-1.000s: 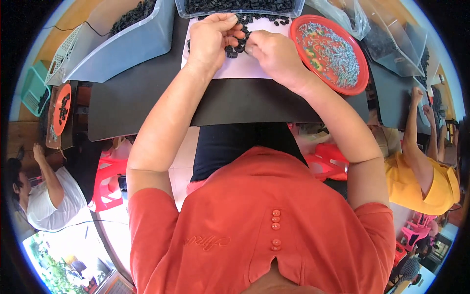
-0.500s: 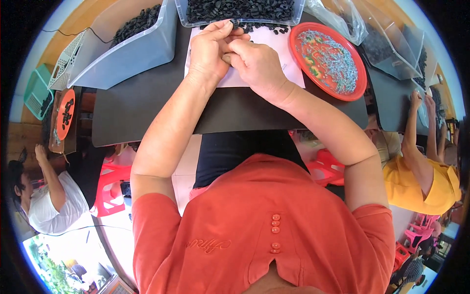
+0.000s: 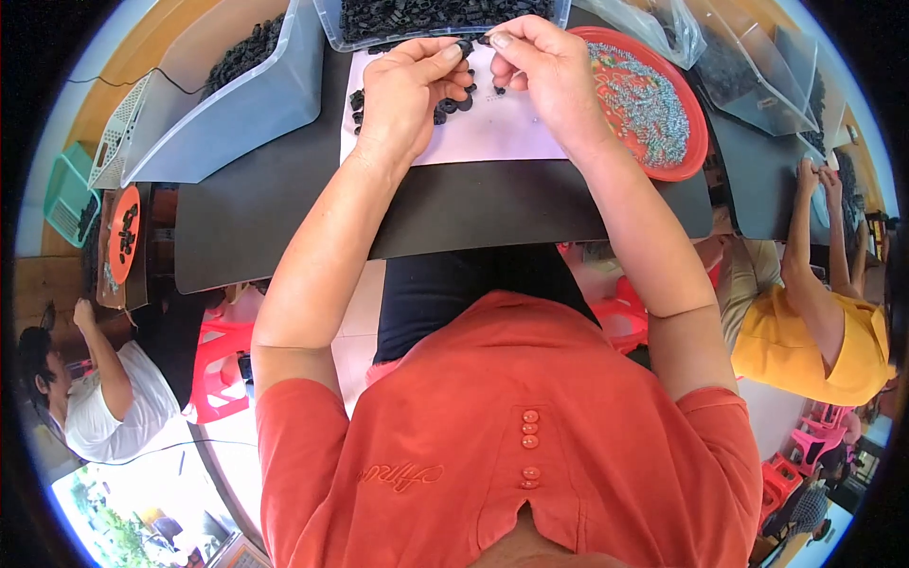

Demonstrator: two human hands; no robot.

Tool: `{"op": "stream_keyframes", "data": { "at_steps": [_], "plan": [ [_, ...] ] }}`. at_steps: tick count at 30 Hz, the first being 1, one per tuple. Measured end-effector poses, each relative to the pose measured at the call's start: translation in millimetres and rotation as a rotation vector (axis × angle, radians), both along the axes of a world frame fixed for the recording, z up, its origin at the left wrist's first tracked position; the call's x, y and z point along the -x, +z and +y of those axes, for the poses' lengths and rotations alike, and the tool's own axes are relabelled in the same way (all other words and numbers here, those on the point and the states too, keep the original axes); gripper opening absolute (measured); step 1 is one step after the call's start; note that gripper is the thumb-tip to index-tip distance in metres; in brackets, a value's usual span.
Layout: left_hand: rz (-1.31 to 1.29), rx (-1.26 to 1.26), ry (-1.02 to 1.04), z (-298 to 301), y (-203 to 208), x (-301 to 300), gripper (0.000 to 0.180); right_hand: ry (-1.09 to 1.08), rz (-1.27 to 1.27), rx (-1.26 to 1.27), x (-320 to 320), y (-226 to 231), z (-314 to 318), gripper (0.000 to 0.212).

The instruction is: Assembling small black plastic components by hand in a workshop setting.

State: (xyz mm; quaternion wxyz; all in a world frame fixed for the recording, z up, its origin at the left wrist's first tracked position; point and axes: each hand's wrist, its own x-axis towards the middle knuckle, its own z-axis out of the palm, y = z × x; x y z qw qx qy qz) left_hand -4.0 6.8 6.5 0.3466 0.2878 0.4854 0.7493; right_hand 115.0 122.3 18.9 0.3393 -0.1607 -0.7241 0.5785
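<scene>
My left hand [image 3: 402,99] pinches a small black ring-like part [image 3: 465,47] between thumb and fingertips, above a white sheet of paper [image 3: 502,142]. Close beside it, my right hand [image 3: 549,80] has thumb and forefinger closed on another small black piece [image 3: 484,40], whose exact shape is too small to make out. Several loose black parts [image 3: 457,102] lie on the paper under and between my hands, with more at the left edge of the sheet. To the right of my right hand is a red plate [image 3: 697,133] strewn with small silvery pieces [image 3: 653,109].
A clear bin [image 3: 445,36] full of black parts stands just beyond my hands. A larger bin [image 3: 232,133] stands on the dark table [image 3: 492,208] at left. Clear bins [image 3: 757,95] and a plastic bag [image 3: 653,33] are at right. Other people sit on both sides.
My hands were together over the paper; now they are apart, the right one moved right and up. Black parts on the paper between them now show.
</scene>
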Motion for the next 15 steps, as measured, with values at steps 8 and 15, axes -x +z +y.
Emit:
{"op": "stream_keyframes", "data": {
  "at_steps": [8, 15],
  "plan": [
    [0.082, -0.003, 0.049, -0.4, 3.1, -6.7, 0.015, 0.037, -0.052, -0.023, -2.4, 4.3, -3.5, 0.016],
    [0.168, 0.022, 0.064, -1.7, 4.0, -8.1, 0.013, 0.068, -0.076, -0.033, -2.8, 2.2, 0.1, 0.015]
  ]
}}
